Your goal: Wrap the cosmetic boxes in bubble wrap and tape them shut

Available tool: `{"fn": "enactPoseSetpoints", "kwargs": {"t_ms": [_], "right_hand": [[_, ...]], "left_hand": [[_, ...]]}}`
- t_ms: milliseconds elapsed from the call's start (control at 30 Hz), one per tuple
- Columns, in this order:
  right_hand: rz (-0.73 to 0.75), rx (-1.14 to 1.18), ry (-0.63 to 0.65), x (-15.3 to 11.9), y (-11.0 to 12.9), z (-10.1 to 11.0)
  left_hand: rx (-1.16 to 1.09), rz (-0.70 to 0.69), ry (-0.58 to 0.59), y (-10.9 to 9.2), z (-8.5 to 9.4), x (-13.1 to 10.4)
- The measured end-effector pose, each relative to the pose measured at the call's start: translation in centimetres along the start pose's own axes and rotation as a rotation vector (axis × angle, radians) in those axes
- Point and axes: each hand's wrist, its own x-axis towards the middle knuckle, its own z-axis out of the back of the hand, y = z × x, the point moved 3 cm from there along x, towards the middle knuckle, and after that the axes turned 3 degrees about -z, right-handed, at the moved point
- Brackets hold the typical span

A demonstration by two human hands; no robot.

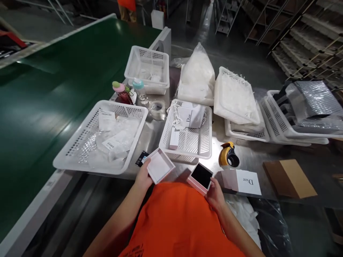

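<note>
My left hand (pixel 144 176) grips a white box lid (pixel 160 166), its hollow inside turned up. In my right hand (pixel 215 194) is a small pale pink box base (pixel 198 186) with a black insert (pixel 202 175). Lid and base are held apart, close to my body at the table's front edge. Just beyond them stands a white basket (pixel 210 142) with white Dior bags (pixel 190 116) and a small box (pixel 174 138). A white Dior bag (pixel 248 182) lies flat to the right of my right hand.
Left is a basket (pixel 60 159) of plastic-wrapped packets, beside a green conveyor (pixel 66 64). A clear tape roll (pixel 157 109) and bottles (pixel 123 93) stand behind. Rightward are a yellow tape dispenser (pixel 226 154), a brown carton (pixel 291 178) and stacked baskets (pixel 284 132). A person (pixel 127 9) stands far back.
</note>
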Motion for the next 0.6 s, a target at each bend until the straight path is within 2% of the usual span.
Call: {"fn": "enactPoseSetpoints", "kwargs": {"t_ms": [67,133,233,333,433,500,600], "right_hand": [[-0.043,-0.008,-0.054,0.8,-0.3,0.0],[-0.104,-0.049,-0.077,1.9,-0.7,-0.9],[-0.202,-0.153,-0.06,3.6,-2.0,-3.2],[-0.276,-0.26,-0.056,4.7,-3.4,-4.8],[-0.317,-0.4,-0.033,4.9,-3.7,-5.0],[-0.294,-0.682,0.03,4.6,-3.1,-4.9],[-0.154,-1.13,0.072,4.6,-1.5,-4.9]], "left_hand": [[-0.052,-0.051,-0.018,-0.3,-2.5,0.3],[-0.109,-0.082,0.02,-0.7,-4.8,0.8],[-0.142,-0.11,0.003,-0.8,-6.6,1.7],[-0.062,-0.214,-0.054,-0.6,-6.2,2.4],[0.093,-0.371,-0.024,-0.7,-5.4,2.9],[0.226,-0.471,-0.016,-0.9,-4.9,3.3],[0.451,-0.567,0.009,-1.4,-4.1,4.2]]}}
